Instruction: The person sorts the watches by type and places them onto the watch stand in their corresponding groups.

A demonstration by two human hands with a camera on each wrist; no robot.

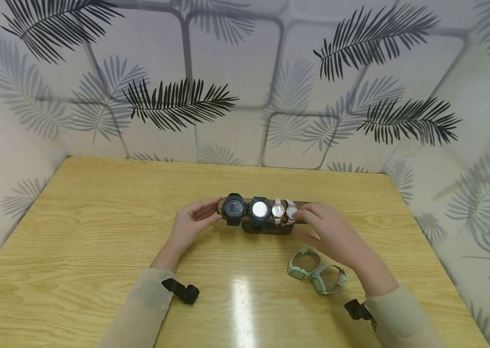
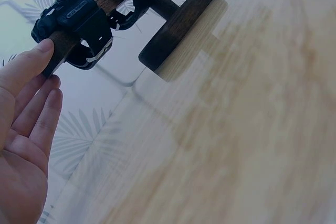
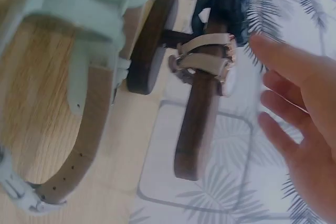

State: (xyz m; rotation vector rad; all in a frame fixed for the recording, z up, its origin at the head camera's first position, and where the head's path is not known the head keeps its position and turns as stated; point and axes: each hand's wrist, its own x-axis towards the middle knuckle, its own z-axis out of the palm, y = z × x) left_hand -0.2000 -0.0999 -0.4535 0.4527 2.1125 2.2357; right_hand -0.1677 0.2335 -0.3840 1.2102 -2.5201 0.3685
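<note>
A dark wooden watch stand (image 1: 267, 229), a bar on a short foot, holds several watches in a row. From the left come a black digital watch (image 1: 233, 208), a black watch with a bright glaring face (image 1: 260, 210), a small rose-gold watch (image 1: 277, 211) and a small white-strapped watch (image 1: 291, 212). My left hand (image 1: 185, 229) pinches the bar's left end, thumb on one side and fingers on the other. Beside the white-strapped watch is my right hand (image 1: 329, 231); in the right wrist view its fingers (image 3: 278, 56) are extended, holding nothing, just off the small watches.
Two pale green watches, one (image 1: 298, 273) left of the other (image 1: 318, 285), stand on the wooden table (image 1: 97, 232) in front of my right hand, straps looped. A leaf-patterned wall covering (image 1: 236, 135) rises behind the table's back edge.
</note>
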